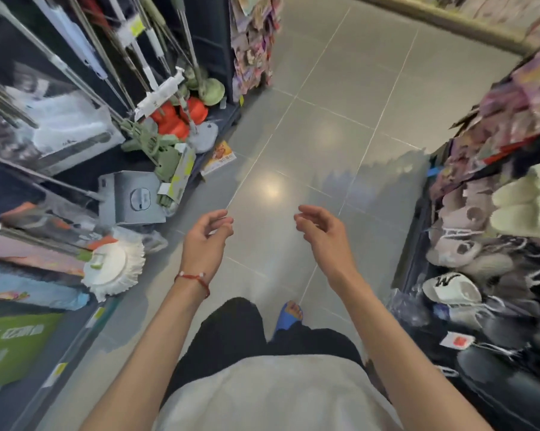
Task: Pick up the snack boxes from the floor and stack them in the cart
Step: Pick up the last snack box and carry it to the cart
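- A rack of mops (113,269) and cleaning gear lines the left edge of the floor (324,129); none of it belongs to the task.
- One snack box (219,157), orange and yellow, sits on the floor at the foot of that rack. It seems to lean against the rack's base, well ahead of both hands.
- The left hand (205,241) hangs over the floor with fingers loosely curled, grasping nothing.
- The right hand (321,234) is level with it and apart from it, equally relaxed and empty.
- Slippers (467,259) fill the shelf along the floor's right edge.
- No cart is in view.
- The step in hand looks like the approach to the box. Next comes stepping forward and left, bending down, gripping the box by its edges, then locating the cart.
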`<state>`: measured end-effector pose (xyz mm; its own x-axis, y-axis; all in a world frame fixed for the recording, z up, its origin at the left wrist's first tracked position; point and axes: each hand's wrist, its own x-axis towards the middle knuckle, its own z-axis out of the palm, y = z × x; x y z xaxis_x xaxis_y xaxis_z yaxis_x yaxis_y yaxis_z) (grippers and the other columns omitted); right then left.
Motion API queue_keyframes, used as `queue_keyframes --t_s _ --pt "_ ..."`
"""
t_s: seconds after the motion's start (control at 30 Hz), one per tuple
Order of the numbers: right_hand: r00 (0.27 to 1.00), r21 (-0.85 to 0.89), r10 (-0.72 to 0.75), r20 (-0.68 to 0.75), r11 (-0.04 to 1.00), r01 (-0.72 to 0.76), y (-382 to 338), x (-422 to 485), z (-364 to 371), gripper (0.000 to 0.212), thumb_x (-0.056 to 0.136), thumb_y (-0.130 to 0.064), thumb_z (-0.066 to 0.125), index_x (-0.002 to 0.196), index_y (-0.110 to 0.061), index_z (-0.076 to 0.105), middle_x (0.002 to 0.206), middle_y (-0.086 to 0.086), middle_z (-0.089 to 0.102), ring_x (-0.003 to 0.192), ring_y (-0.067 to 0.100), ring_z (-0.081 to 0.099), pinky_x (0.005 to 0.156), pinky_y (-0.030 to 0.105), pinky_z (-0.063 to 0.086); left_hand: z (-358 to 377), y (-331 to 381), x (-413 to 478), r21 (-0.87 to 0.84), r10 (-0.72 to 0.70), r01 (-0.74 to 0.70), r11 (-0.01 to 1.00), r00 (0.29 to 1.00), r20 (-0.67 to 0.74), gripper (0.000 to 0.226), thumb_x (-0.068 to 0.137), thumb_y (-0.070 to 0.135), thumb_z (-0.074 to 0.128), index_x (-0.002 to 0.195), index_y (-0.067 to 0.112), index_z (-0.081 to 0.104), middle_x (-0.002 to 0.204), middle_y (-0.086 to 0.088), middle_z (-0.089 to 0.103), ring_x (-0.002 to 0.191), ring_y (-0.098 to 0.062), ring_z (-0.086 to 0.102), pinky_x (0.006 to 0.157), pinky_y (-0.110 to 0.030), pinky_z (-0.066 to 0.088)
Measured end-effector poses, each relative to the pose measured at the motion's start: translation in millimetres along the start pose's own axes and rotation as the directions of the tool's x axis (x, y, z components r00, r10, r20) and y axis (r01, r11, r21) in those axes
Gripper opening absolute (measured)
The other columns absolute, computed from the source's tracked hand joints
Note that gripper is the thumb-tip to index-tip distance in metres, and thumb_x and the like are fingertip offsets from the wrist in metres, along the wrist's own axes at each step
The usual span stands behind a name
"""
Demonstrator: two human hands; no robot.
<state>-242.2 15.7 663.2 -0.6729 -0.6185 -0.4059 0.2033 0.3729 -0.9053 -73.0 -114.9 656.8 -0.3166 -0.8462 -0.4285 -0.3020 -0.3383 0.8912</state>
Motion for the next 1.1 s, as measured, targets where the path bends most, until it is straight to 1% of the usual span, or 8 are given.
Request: queue_keyframes --t_s 0.2,0.37,0.53,0.73,0.87,0.97,1.03,1.1 --pt "0.996 -0.096 0.018 0.087 0.995 -0.009 -51.0 127.4 8.3 0.02 0.1 -0.018 0.065 0.117 -0.027 0.07 0.116 0.001 0.074 0.11 0.017 0.069 0.092 0.029 0.054 37.9 36.5 98.9 -0.072 -0.065 0.059 0.996 0.995 -0.072 0.026 0.092 0.004 0.062 0.104 0.027 0.066 0.106 0.003 0.071 0.102 -0.019 0.068 0.099 -0.038 0.051" --pt "0.992 -0.149 0.034 0.123 0.989 -0.015 -85.9 243.7 47.1 0.02 0.099 -0.02 0.065 0.117 -0.028 0.071 0.116 -0.002 0.074 0.11 0.017 0.069 0.093 0.031 0.055 46.2 61.0 206.2 -0.125 -0.111 0.095 0.988 0.986 -0.126 0.025 0.092 0.006 0.062 0.106 0.026 0.066 0.112 0.0 0.071 0.095 -0.012 0.068 0.085 -0.026 0.05" --pt "0.981 -0.194 0.068 0.181 0.98 -0.033 -127.2 331.3 90.5 0.021 0.1 -0.018 0.063 0.116 -0.029 0.07 0.115 -0.003 0.074 0.111 0.017 0.069 0.094 0.034 0.056 38.6 92.9 301.3 -0.117 -0.156 0.136 0.984 0.972 -0.177 0.024 0.09 0.011 0.065 0.102 0.032 0.068 0.108 0.008 0.073 0.102 -0.01 0.068 0.091 -0.031 0.05" --pt "0.957 -0.244 0.091 0.275 0.97 -0.023 -164.3 430.0 128.1 0.021 0.098 -0.02 0.064 0.112 -0.034 0.07 0.114 -0.002 0.075 0.11 0.015 0.068 0.094 0.033 0.054 39.8 129.9 390.4 -0.11 -0.195 0.173 0.979 0.953 -0.234 0.027 0.092 0.008 0.062 0.106 0.031 0.066 0.109 0.01 0.072 0.1 -0.004 0.066 0.084 -0.026 0.049" --pt "0.934 -0.284 0.127 0.335 0.958 -0.028 -170.0 490.5 141.5 0.022 0.094 -0.023 0.062 0.113 -0.031 0.071 0.114 -0.001 0.075 0.112 0.017 0.068 0.095 0.035 0.055 52.8 131.8 432.7 -0.143 -0.249 0.215 0.966 0.919 -0.307 0.029 0.091 0.008 0.063 0.105 0.034 0.067 0.108 0.012 0.072 0.102 -0.002 0.065 0.087 -0.027 0.049" --pt "0.911 -0.337 0.155 0.382 0.941 -0.019 -166.6 534.5 149.2 0.02 0.098 -0.018 0.064 0.113 -0.027 0.072 0.112 -0.002 0.075 0.112 0.016 0.068 0.101 0.038 0.055 68.5 132.0 463.8 -0.186 -0.293 0.237 0.954 0.872 -0.393 0.026 0.091 0.007 0.062 0.11 0.025 0.068 0.106 0.009 0.072 0.096 -0.003 0.066 0.083 -0.023 0.047" --pt "0.889 -0.379 0.177 0.423 0.925 -0.004 -160.8 559.8 153.9 0.019 0.095 -0.025 0.066 0.112 -0.029 0.073 0.109 -0.007 0.076 0.109 0.013 0.069 0.105 0.042 0.053 79.8 127.7 480.2 -0.235 -0.336 0.255 0.938 0.835 -0.436 0.023 0.093 0.009 0.06 0.108 0.025 0.068 0.106 0.006 0.072 0.093 -0.007 0.067 0.081 -0.022 0.047" --pt "0.868 -0.424 0.2 0.454 0.905 0.014 -152.3 583.9 157.7 0.022 0.092 -0.032 0.065 0.112 -0.031 0.073 0.108 -0.009 0.076 0.107 0.013 0.07 0.105 0.044 0.052 92.5 117.9 497.4 -0.265 -0.38 0.286 0.921 0.809 -0.448 0.021 0.094 0.012 0.059 0.099 0.031 0.066 0.106 0.003 0.072 0.096 -0.014 0.068 0.086 -0.028 0.049"
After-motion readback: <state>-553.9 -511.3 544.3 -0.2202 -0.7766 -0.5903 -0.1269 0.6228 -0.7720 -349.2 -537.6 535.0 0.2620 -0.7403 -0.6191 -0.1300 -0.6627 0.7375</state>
